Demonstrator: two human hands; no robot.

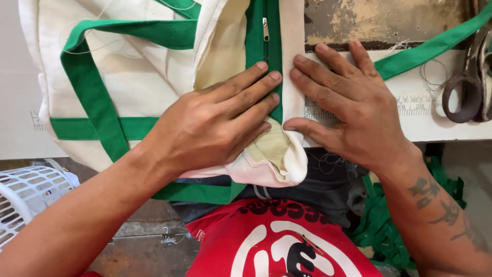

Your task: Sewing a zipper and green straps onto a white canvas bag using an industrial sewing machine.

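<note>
A cream canvas bag with green straps lies on a white work table. A green zipper band with a metal zipper pull runs down its middle. My left hand lies flat on the bag, fingertips pressing the green band. My right hand presses flat on the cream strip beside the zipper, its thumb on the folded bag corner at the table edge. Neither hand grips anything.
Dark scissors lie at the right on the table, next to a green strap and a printed ruler scale. A white plastic basket stands low left. A heap of green strap sits low right.
</note>
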